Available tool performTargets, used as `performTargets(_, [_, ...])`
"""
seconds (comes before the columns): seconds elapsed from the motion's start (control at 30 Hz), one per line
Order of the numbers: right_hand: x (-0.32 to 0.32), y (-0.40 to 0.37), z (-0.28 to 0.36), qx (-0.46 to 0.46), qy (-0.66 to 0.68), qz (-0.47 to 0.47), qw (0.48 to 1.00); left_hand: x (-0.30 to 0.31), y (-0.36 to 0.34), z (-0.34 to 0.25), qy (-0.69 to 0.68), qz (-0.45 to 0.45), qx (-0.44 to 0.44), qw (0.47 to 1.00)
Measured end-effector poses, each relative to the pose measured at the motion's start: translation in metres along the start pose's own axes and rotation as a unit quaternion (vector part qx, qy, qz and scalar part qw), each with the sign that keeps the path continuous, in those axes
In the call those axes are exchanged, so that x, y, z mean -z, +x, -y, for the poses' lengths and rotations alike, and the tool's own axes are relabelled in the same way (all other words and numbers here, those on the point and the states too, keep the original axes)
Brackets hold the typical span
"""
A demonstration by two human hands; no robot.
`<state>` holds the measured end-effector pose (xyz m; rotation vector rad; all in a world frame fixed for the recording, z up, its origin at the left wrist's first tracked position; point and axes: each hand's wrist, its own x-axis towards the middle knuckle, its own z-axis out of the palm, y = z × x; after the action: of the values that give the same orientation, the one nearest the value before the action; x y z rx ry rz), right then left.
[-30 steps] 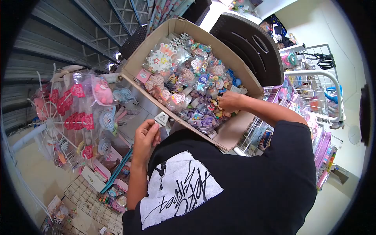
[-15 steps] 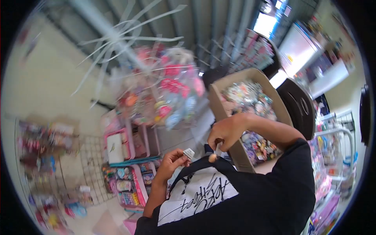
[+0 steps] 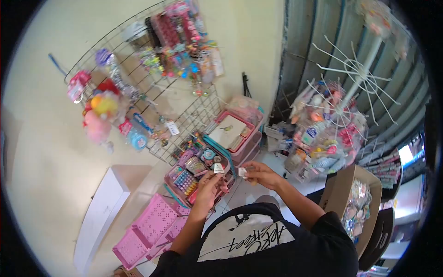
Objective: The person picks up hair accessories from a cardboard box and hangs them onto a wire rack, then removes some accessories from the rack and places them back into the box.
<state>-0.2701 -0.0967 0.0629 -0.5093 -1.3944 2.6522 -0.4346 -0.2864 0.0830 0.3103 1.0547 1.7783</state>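
My left hand (image 3: 207, 189) pinches a small white card (image 3: 218, 169) between thumb and fingers, with dark print on its face. Close by on the right, my right hand (image 3: 262, 176) grips another small white card (image 3: 242, 172); a little tan piece shows under its fingers. The two cards are held apart, in front of my chest. Behind and below the left hand is a pink tray (image 3: 188, 203) filled with small colourful goods, among them a board of rounded beads (image 3: 186, 183). A pink item (image 3: 223, 187) overlaps the left fingers in this view.
A wire grid (image 3: 154, 92) on the wall carries hanging accessories. Pink plastic baskets (image 3: 147, 226) stand lower left beside a white shelf board (image 3: 101, 217). To the right are a wire display stand (image 3: 362, 74) with bagged goods and a cardboard box (image 3: 369, 180) of packets.
My view has swung left, from the cardboard box towards the wall grid and pink tray. My right hand has left the box's side and come close to my left hand, now showing a white card.
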Motion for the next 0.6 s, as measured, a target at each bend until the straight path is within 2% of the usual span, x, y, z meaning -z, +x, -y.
performTargets(0.07, [-0.017,0.035,0.018,0.012,-0.043,0.009,0.999,0.007,0.003,-0.018,0.013,-0.048,-0.037,0.998])
performTargets(0.1, [-0.025,0.055,0.03,0.031,-0.079,0.011,0.996,0.004,0.007,-0.031,0.008,-0.053,-0.045,0.998])
performTargets(0.13, [-0.035,0.071,0.047,0.029,-0.085,0.018,0.996,0.001,0.012,-0.043,0.019,-0.061,-0.088,0.994])
performTargets(0.17, [-0.046,0.083,0.067,0.065,-0.105,0.022,0.992,-0.001,0.018,-0.055,0.031,-0.07,-0.13,0.989])
performTargets(0.2, [-0.053,0.097,0.083,0.102,-0.123,0.026,0.987,-0.003,0.024,-0.065,0.033,-0.061,-0.155,0.986])
performTargets(0.23, [-0.052,0.116,0.093,0.101,-0.127,0.032,0.986,-0.006,0.029,-0.075,0.03,-0.064,-0.16,0.985])
performTargets(0.3, [-0.05,0.152,0.111,0.221,-0.088,0.043,0.97,-0.015,0.039,-0.091,0.06,-0.107,-0.183,0.975])
performTargets(0.33, [-0.051,0.16,0.12,0.22,-0.033,0.042,0.974,-0.019,0.045,-0.098,0.067,-0.107,-0.202,0.971])
performTargets(0.37, [-0.053,0.167,0.13,0.216,-0.036,0.049,0.975,-0.022,0.053,-0.101,0.063,-0.114,-0.207,0.97])
performTargets(0.43, [-0.054,0.183,0.144,0.193,-0.04,0.028,0.98,-0.03,0.068,-0.107,0.081,-0.132,-0.275,0.949])
performTargets(0.6, [-0.059,0.217,0.161,0.194,-0.045,0.077,0.977,-0.05,0.101,-0.125,0.087,-0.19,-0.328,0.921])
